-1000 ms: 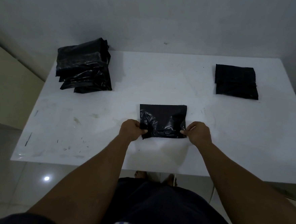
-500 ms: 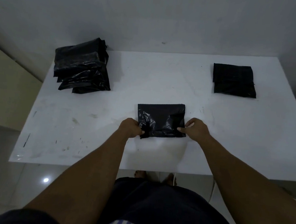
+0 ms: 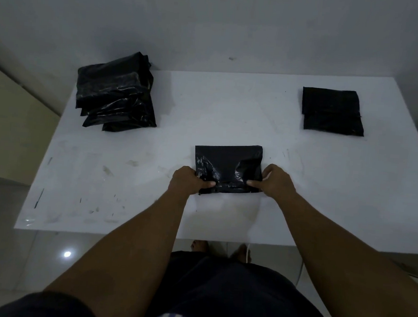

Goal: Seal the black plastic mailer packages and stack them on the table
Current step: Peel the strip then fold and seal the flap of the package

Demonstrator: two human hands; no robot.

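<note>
A black plastic mailer (image 3: 228, 163) lies flat at the middle of the white table (image 3: 231, 110), near its front edge. My left hand (image 3: 188, 180) pinches the mailer's near left corner, thumb on top. My right hand (image 3: 277, 181) pinches the near right corner the same way. The near edge of the mailer is creased and shiny between the two hands. A loose pile of black mailers (image 3: 116, 93) sits at the back left. A flat, neat stack of black mailers (image 3: 332, 111) lies at the back right.
The table stands against a pale wall (image 3: 212, 22). Its top carries dark scuffs and smears on the left half. A tiled floor (image 3: 10, 256) shows below the front edge, with my feet and dark shorts under the table's rim.
Both thumbs have slid inward along the mailer's near edge, and that edge sits slightly further folded up onto the mailer. The two piles have not moved.
</note>
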